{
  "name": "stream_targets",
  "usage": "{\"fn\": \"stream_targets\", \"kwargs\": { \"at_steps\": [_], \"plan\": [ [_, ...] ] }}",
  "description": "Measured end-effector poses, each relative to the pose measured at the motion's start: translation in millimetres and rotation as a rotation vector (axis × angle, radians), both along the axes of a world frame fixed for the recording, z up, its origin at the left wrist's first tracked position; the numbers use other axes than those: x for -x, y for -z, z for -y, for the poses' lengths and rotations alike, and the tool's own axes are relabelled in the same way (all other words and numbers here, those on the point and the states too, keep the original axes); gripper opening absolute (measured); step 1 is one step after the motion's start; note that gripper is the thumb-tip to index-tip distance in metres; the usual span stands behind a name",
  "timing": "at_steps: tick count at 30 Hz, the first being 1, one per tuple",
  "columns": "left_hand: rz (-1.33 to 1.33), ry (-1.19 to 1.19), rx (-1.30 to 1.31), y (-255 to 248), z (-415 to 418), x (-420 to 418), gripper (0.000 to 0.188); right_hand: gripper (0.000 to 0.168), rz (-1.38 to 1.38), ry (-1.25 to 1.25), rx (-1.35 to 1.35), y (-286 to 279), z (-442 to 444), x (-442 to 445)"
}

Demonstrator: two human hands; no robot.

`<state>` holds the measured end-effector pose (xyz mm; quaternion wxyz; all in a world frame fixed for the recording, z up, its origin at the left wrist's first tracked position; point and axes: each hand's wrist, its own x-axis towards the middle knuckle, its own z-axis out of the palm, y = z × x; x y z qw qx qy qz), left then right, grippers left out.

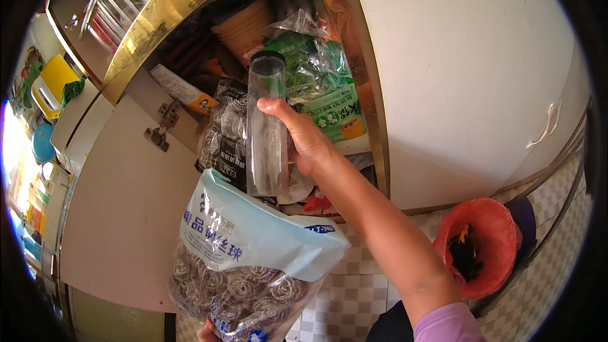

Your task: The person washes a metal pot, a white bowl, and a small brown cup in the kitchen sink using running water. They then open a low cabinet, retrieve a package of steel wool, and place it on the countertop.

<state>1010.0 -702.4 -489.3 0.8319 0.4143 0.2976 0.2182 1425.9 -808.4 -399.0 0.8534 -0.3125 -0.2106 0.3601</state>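
My right hand point(304, 137) grips a clear plastic bottle point(267, 152) with a black cap, thumb across its front. It is upright before the open cabinet. Below, my left hand point(208, 332) holds the bottom of a large plastic bag of steel wire scouring balls point(266, 247); only some fingers show at its lower edge. Behind the bottle, a second clear pack of wire balls point(213, 142) with black print stands in the cabinet. Green plastic packages point(332, 109) lie to the right of the bottle.
An open cabinet door point(128, 199) with a metal hinge is at left, a closed white door point(465, 57) at right. A red-lined waste bin point(489, 247) stands on the checkered floor at lower right. Stacked brown pots point(244, 26) sit deep inside.
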Motion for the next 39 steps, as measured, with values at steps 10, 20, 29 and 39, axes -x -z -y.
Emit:
{"fn": "stream_targets", "kwargs": {
  "at_steps": [10,20,29,39],
  "plan": [
    [-0.168,0.201,0.102,33.6,-34.7,23.6,0.065,0.078,0.242,0.017,0.258,35.9,51.3,33.3],
    [-0.321,0.596,0.238,92.0,-24.8,-77.8,0.055,0.066,0.229,-0.014,0.756,192.5,124.5,43.1],
    [-0.68,0.777,0.374,250.9,-10.2,-96.6,0.046,0.071,0.145,-0.254,0.999,290.1,149.7,74.5],
    [-0.279,0.372,-1.309,24.5,3.3,-261.3,0.039,0.09,0.513,-0.038,1.259,307.2,152.1,77.7]
  ]
}}
